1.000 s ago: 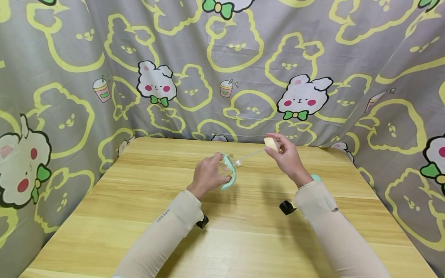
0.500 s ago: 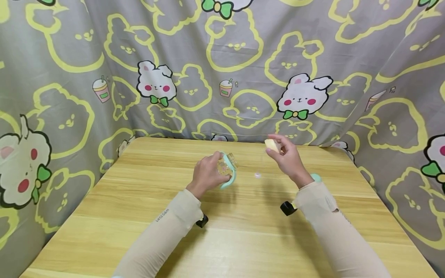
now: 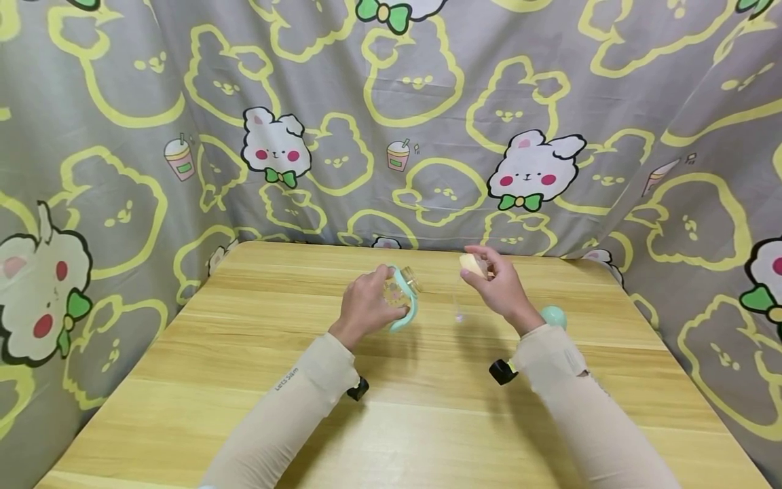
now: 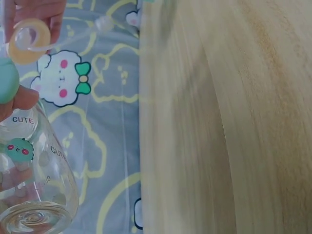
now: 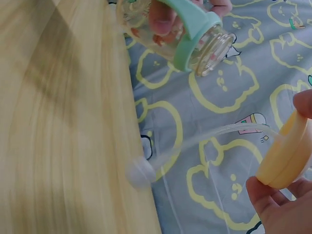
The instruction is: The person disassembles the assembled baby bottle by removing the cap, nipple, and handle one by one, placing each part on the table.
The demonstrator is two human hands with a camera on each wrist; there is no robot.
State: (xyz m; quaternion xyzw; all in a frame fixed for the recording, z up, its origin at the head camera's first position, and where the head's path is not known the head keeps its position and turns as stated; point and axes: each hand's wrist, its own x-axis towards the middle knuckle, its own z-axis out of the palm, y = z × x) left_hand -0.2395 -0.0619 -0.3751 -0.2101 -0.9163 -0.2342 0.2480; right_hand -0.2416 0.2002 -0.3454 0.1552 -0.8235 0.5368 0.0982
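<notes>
My left hand (image 3: 366, 305) grips a clear baby bottle (image 4: 48, 165) with a mint-green two-handled ring (image 5: 187, 24). The bottle is tilted, its uncapped threaded neck (image 5: 214, 51) pointing right, towards the other hand. Between thumb and fingers my right hand (image 3: 504, 288) pinches a pale yellow bottle collar (image 5: 285, 156). From the collar's underside a thin clear straw (image 5: 214, 130) droops, ending in a whitish weight (image 5: 140, 172). That weight hangs apart from the bottle, in the space between both hands. Part of the collar is covered by fingers.
A mint-green rounded piece (image 3: 554, 317) sits on the wooden table (image 3: 415, 421) beside the right wrist. Patterned grey curtains (image 3: 342, 81) surround the table's back and sides. A small black wrist camera (image 3: 504, 371) juts from under the right sleeve.
One second ago the straw's weighted end was at the bottle's mouth; it has come away and now hangs below the collar. My right hand has dropped slightly. The left hand barely moved.
</notes>
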